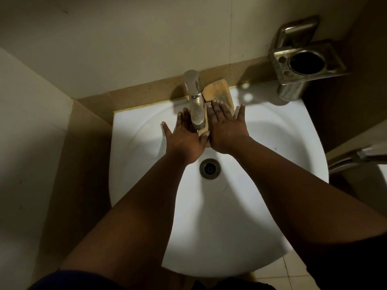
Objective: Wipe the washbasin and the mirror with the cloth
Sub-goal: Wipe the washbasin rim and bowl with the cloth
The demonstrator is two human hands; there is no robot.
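Observation:
A white washbasin point(272, 147) fills the middle of the view, with a dark drain point(210, 168) at its centre. A steel tap point(194, 99) stands at the back rim. A tan cloth point(217, 90) lies over the back rim just right of the tap and runs down under both hands. My right hand point(227, 128) rests flat on the cloth, fingers spread. My left hand point(184, 139) lies flat beside and under the tap spout, fingers apart, its thumb side touching the cloth's lower end. No mirror is in view.
A steel holder point(303, 61) with a round hole hangs on the wall at the back right, above the basin corner. A metal lever or handle point(356, 158) juts in at the right edge. Beige walls close in on the left and back.

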